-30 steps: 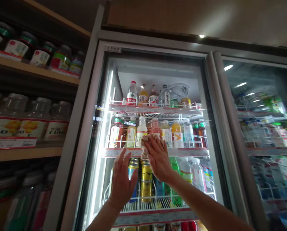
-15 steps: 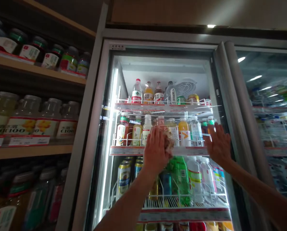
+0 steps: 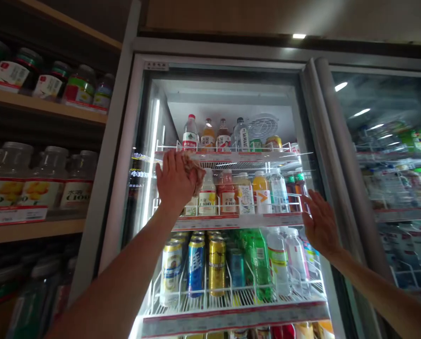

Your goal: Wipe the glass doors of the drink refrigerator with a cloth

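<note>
My left hand [image 3: 175, 183] presses a crumpled cloth [image 3: 195, 170] against the glass door [image 3: 227, 89] of a lit drinks fridge. Its fingers point up and the cloth bunches out past the thumb side. On the right part of the same door, my right hand [image 3: 321, 223] lies with its fingers stretched out and nothing in it. Behind the glass stand bottles on wire shelves, among them a bottle with a WAVE label [image 3: 241, 134] and an orange juice bottle [image 3: 261, 190]. Lower down are a blue can [image 3: 196, 266] and a gold can [image 3: 217, 266].
A vertical door handle [image 3: 319, 117] runs along the door's right edge. Beyond it is a second fridge door [image 3: 383, 103] with more drinks. To the left, a wooden shelf [image 3: 30, 230] carries bottles with price tags. A grey frame post [image 3: 107, 141] divides shelf and fridge.
My left hand has slid left across the glass with the cloth, uncovering bottles in the middle. My right hand stays near the door's right side. The view has shifted slightly.
</note>
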Demonstrator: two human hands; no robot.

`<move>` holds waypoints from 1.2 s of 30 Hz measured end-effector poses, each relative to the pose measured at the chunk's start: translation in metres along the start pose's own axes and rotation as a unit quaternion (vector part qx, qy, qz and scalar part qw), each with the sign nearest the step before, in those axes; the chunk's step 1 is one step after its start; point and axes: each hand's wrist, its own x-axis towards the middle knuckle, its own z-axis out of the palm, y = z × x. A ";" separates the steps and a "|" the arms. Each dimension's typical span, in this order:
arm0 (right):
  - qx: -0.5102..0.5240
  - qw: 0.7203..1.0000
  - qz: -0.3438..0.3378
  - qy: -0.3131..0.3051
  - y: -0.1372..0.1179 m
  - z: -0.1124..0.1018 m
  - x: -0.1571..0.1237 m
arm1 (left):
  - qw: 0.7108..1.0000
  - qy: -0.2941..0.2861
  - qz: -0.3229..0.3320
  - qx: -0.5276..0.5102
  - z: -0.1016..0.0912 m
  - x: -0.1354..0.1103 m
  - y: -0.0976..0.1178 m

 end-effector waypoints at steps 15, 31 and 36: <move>-0.016 1.000 0.006 0.004 -0.002 0.002 -0.003 | 0.996 0.026 -0.048 0.064 -0.022 -0.027 -0.035; -0.025 0.999 0.029 -0.019 0.000 -0.001 -0.002 | 0.996 0.038 0.022 0.072 -0.029 -0.102 -0.053; -0.009 1.000 0.017 -0.016 0.007 0.000 -0.004 | 0.966 -0.026 0.257 0.000 -0.022 -0.147 -0.025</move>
